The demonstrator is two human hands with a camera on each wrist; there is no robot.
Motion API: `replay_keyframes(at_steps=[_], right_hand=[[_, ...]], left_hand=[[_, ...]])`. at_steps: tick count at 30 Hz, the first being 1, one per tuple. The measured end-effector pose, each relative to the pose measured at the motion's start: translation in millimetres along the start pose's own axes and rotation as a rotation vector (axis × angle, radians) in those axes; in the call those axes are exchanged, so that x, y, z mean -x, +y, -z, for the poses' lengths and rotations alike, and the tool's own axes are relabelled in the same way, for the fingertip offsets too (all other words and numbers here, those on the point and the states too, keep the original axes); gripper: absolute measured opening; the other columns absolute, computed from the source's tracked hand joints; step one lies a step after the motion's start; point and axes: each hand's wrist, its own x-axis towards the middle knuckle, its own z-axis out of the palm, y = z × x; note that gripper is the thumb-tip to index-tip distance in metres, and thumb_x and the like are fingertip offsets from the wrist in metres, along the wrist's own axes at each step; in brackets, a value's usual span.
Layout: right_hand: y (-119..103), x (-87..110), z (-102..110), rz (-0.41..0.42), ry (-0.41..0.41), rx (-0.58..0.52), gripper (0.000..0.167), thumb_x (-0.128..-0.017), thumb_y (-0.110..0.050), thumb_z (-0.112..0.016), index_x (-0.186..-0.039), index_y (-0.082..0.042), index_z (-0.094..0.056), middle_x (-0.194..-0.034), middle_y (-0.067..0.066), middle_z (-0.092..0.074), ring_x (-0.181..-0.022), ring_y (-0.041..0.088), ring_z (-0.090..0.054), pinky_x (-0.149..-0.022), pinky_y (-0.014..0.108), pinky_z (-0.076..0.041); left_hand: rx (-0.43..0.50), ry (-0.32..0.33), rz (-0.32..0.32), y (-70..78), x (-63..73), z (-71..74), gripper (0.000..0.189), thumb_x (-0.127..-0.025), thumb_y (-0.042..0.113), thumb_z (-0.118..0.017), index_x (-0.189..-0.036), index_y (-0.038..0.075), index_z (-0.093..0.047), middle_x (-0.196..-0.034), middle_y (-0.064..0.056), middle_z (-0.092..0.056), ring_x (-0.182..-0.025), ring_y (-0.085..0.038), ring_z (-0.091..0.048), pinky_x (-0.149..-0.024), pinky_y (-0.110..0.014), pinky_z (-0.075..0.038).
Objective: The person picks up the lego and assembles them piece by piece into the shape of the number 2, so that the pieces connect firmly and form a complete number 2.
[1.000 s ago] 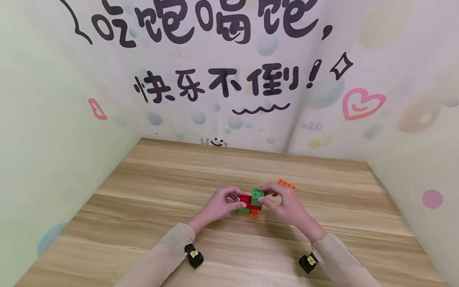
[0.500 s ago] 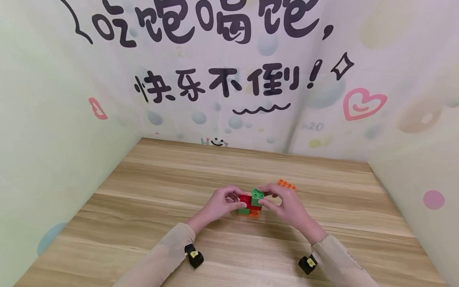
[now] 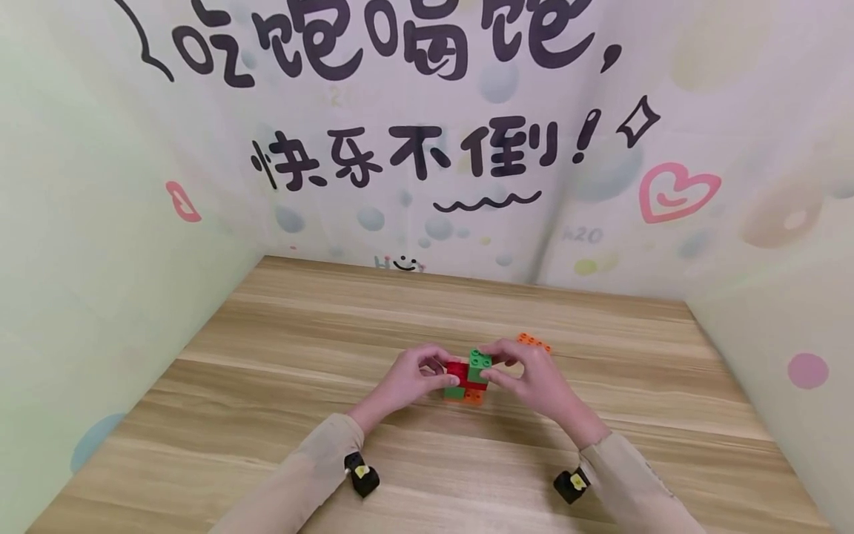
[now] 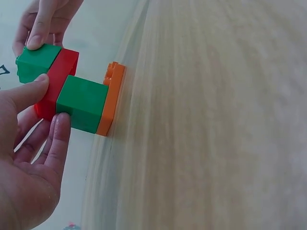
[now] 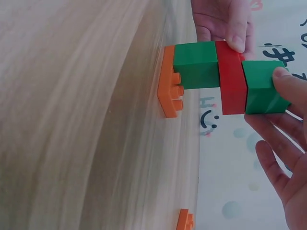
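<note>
Right on top of the red toy building brick (image 3: 457, 371), at its right end in the head view, sits a green 2x2 brick (image 3: 478, 361), studs up. The red one's long axis runs left to right across the wooden tabletop (image 3: 373, 311). Below its left end is a second green brick (image 3: 455, 392), and under that an orange stud plate (image 3: 474, 397) lies flat, also running left to right, bare studs showing at its right end. Left hand (image 3: 414, 377) pinches the red brick's left end; right hand (image 3: 537, 374) pinches the top green one. Behind and to the right of the red brick lies a loose orange plate (image 3: 534, 342).

Left wrist cam sees it all sideways: red brick between the two greens, top green's studs facing the picture's left edge. Left thumb (image 4: 36, 91) is on the red brick, fingertips by its lower edge, next to the lower green.

Right wrist cam: red brick's long side goes roughly up-down, and the right thumb (image 5: 288, 79) presses the top green beside it, fingers underneath. Can't tell if that joint's fully seated.
</note>
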Motion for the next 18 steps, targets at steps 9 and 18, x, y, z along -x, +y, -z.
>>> replay_keyframes(at_steps=[9, 18], right_hand=[[-0.7, 1.3, -2.5, 0.031, 0.039, 0.042, 0.036, -0.079, -0.019, -0.083, -0.113, -0.014, -0.072, -0.106, -0.001, -0.076, -0.089, 0.014, -0.070, -0.078, 0.034, -0.058], [0.9, 1.1, -4.5, 0.021, 0.059, 0.007, 0.035, -0.079, -0.019, -0.083, -0.112, -0.015, -0.072, -0.106, -0.002, -0.076, -0.089, 0.012, -0.071, -0.075, 0.035, -0.059]], left_hand=[[0.007, 0.002, -0.011, 6.1, 1.8, 0.0, 0.024, -0.086, 0.014, -0.077, -0.108, 0.005, -0.071, -0.106, -0.015, -0.069, -0.084, -0.014, -0.061, -0.074, -0.024, -0.054], [-0.024, 0.001, 0.002, 2.8, 0.4, 0.6, 0.023, -0.085, 0.016, -0.078, -0.106, 0.009, -0.072, -0.104, -0.009, -0.071, -0.083, -0.010, -0.062, -0.074, -0.023, -0.055]])
